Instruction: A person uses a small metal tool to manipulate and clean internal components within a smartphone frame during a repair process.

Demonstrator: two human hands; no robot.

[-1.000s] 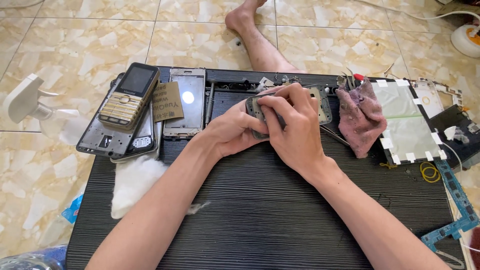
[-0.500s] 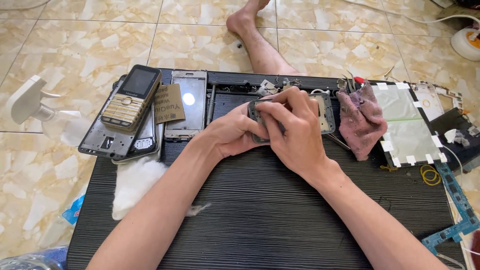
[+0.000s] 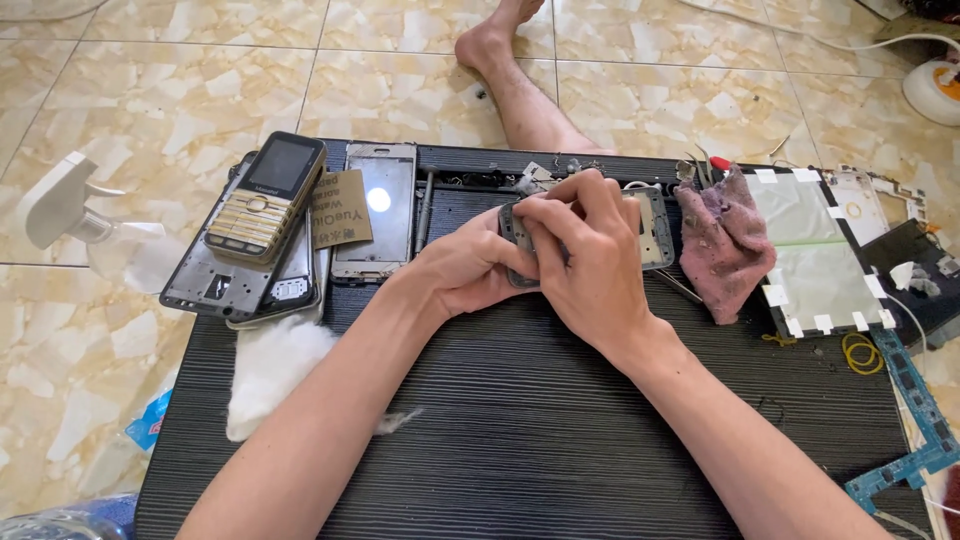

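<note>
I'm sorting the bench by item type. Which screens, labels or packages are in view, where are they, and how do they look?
Keypad phone: far left, on a stack, dark screen, gold keys.
Cardboard tag: beside it, small, brown, printed.
Phone front: right of the tag, silver rectangle, glare spot.
Display panel: far right, pale, white tape tabs.

A black desk (image 3: 560, 440) with fine horizontal ridges sits on a floor (image 3: 150, 90) of cream and tan marbled tiles with pale grout lines. A dusty pink, mottled cloth (image 3: 725, 245) lies beside a pale green sheet (image 3: 810, 250) edged with small white tape squares. A keypad phone (image 3: 265, 197) has a black body and gold keys, resting on dark grey phone frames (image 3: 215, 290). Next to it are a brown cardboard tag (image 3: 340, 208) and a silver-framed phone screen (image 3: 375, 210). A white cotton wad (image 3: 270, 370), a yellow rubber band (image 3: 862, 352), a blue circuit strip (image 3: 915, 410) and a clear spray bottle (image 3: 75, 215) with a white head are also seen. The hands hold a small dark grey phone part (image 3: 515, 235).
</note>
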